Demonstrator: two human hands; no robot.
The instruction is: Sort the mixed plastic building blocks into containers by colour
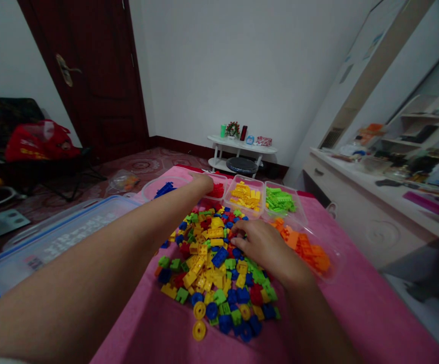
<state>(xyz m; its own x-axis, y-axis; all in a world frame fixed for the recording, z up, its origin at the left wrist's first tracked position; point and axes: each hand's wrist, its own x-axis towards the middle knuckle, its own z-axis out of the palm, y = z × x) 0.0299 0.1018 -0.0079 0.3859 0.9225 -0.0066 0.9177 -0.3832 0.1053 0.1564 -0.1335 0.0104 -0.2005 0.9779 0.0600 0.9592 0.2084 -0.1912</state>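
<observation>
A big heap of mixed toy building bricks [207,273] in yellow, blue, green and red lies in front of me. At its right edge, my right hand [259,242] rests over the bricks with fingers bent and apart; no brick shows between them. My left arm stretches across to the far side, where my left hand [203,183] is over the container of red bricks [216,191]. Its fingers are hidden from view. Around the heap stand clear containers with blue bricks [165,189], yellow bricks [246,195], green bricks [280,200] and orange bricks [304,247].
Everything stands on a pink cloth-covered table [359,283]. A large clear box with a blue rim [124,198] is at the left, partly behind my left arm. Farther back is a small white shelf [242,145]; a cluttered white dresser [371,202] stands to the right.
</observation>
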